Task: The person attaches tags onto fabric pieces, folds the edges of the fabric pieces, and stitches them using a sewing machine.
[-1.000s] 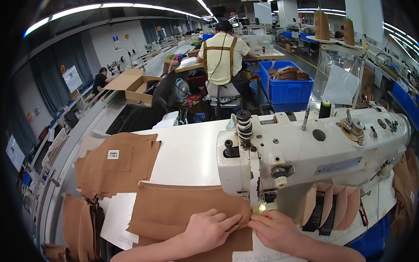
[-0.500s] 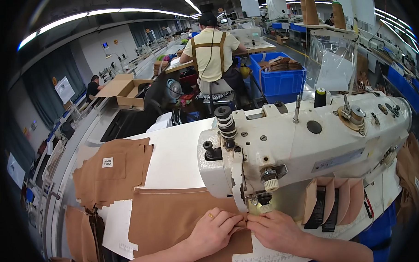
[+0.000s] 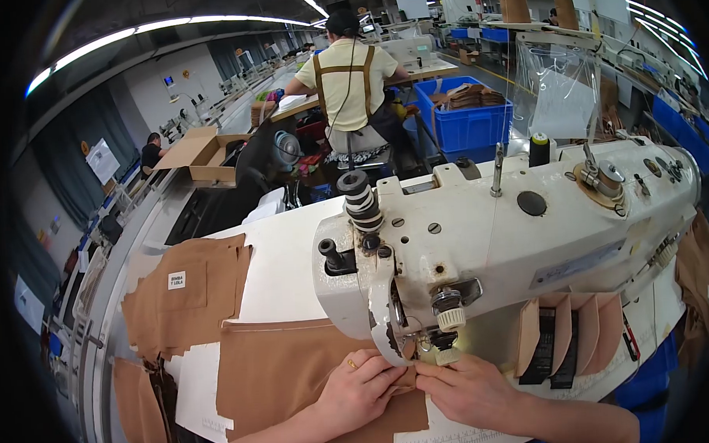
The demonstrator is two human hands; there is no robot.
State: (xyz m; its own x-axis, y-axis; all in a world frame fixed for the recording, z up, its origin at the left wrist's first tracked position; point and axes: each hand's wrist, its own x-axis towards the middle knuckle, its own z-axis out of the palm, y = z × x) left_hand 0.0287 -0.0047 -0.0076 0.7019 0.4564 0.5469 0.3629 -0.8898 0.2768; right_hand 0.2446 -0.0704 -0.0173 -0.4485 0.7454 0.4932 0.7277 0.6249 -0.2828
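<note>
A large brown fabric piece [image 3: 285, 364] lies on the white table under the head of a sewing machine [image 3: 479, 225]. My left hand [image 3: 360, 389], a ring on one finger, is closed on the fabric's edge just left of the needle area. Close beside it, my right hand [image 3: 462, 389] pinches the same edge from the right, below the machine's lit presser area. Both sets of fingertips nearly meet there. The needle and the exact fold between the fingers are hidden.
A stack of brown pieces with a white label [image 3: 177, 280] lies at left. To the right stand a divided pinkish holder with black strips [image 3: 604, 334] and a red-black tool [image 3: 630, 338]. Ahead, a person [image 3: 348, 81] sits near a blue crate [image 3: 472, 131].
My head view has shifted slightly, so the machine appears a little larger and turned. Both hands keep their hold on the fabric edge, almost unmoved.
</note>
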